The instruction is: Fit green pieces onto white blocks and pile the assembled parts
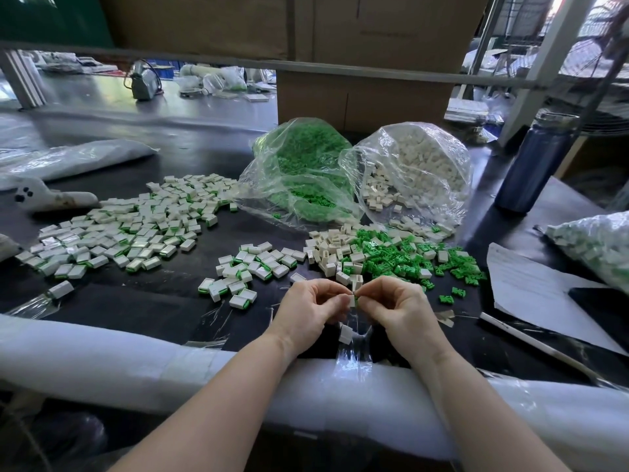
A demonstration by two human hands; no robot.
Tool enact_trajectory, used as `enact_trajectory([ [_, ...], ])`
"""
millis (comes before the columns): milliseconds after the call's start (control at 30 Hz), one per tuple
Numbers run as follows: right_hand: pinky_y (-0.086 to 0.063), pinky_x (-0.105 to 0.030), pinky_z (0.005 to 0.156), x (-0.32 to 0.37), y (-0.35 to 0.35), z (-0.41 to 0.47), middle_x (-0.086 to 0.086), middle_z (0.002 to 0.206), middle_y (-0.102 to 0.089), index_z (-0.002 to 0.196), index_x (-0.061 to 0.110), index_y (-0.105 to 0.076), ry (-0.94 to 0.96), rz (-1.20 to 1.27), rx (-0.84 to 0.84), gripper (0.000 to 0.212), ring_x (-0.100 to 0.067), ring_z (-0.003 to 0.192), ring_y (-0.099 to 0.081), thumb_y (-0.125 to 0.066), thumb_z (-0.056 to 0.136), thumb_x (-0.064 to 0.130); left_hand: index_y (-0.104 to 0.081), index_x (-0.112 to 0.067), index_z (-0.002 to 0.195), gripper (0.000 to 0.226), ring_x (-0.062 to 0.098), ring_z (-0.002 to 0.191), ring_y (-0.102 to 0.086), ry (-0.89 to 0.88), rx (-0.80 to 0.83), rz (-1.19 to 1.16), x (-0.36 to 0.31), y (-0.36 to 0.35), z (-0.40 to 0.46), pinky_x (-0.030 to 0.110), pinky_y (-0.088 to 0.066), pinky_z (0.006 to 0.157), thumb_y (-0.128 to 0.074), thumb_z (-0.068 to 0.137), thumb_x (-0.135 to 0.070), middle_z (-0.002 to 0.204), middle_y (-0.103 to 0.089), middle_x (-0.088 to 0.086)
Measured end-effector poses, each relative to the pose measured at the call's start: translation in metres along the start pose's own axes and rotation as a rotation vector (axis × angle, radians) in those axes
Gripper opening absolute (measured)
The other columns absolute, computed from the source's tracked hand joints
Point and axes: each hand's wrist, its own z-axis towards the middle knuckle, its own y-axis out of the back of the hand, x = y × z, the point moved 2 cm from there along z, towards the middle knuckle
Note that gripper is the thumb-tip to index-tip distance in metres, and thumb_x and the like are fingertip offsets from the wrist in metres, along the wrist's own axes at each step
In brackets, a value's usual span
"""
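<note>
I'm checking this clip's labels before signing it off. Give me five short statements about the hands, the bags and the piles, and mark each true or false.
1. Both hands pinch one small white block between them. True: the left hand and right hand meet on the white block, with green showing at its edge.
2. The bag of green pieces stands right of the bag of white blocks. False: the green bag is on the left, the white bag on the right.
3. The biggest pile of assembled parts lies to the left. True: the assembled pile.
4. The loose green pieces lie left of the hands. False: the loose green pieces lie beyond and right.
5. A dark blue bottle stands at the right. True: the bottle.
</note>
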Motion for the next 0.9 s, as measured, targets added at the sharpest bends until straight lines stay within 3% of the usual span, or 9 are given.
enact_trajectory([
  [100,-0.052,-0.021,0.062,0.0015,-0.0008,0.0002,0.001,0.067,-0.065,0.075,0.011,-0.065,-0.013,0.015,0.009,0.018,-0.008,0.063,-0.059,-0.068,0.077,-0.007,-0.069,-0.017,0.082,0.011,0.008,0.064,-0.061,-0.005,0.001,0.044,-0.0013,-0.0005,-0.0006,0.017,-0.053,0.068,-0.064,0.085,-0.008,0.071,-0.067,-0.001],
  [467,-0.049,-0.015,0.060,-0.0005,0.0006,0.0004,0.008,0.061,-0.064,0.067,0.015,-0.063,-0.003,-0.019,0.060,0.027,-0.002,0.060,-0.059,-0.071,0.073,-0.010,-0.069,-0.021,0.078,0.015,-0.005,0.064,-0.058,-0.061,0.029,0.167,-0.0021,-0.0015,-0.0009,0.013,-0.049,0.073,-0.067,0.083,-0.007,0.072,-0.066,-0.009],
  [733,-0.048,-0.015,0.059,0.0001,-0.0002,-0.0001,0.006,0.063,-0.063,0.068,0.013,-0.063,-0.003,-0.030,0.098,0.025,-0.002,0.060,-0.059,-0.072,0.071,-0.010,-0.072,-0.010,0.089,0.008,0.005,0.073,-0.059,-0.097,0.040,0.287,-0.0023,-0.0035,-0.0017,0.015,-0.048,0.077,-0.068,0.082,-0.008,0.077,-0.066,-0.004],
  [900,-0.050,-0.020,0.058,-0.0008,0.0008,0.0010,0.003,0.063,-0.064,0.069,0.014,-0.063,-0.016,0.055,0.010,0.023,-0.008,0.060,-0.059,-0.073,0.072,-0.005,-0.071,-0.010,0.090,0.009,-0.001,0.073,-0.060,-0.112,-0.007,0.164,-0.0057,-0.0033,-0.0016,0.010,-0.047,0.075,-0.065,0.084,-0.008,0.079,-0.068,-0.006],
])
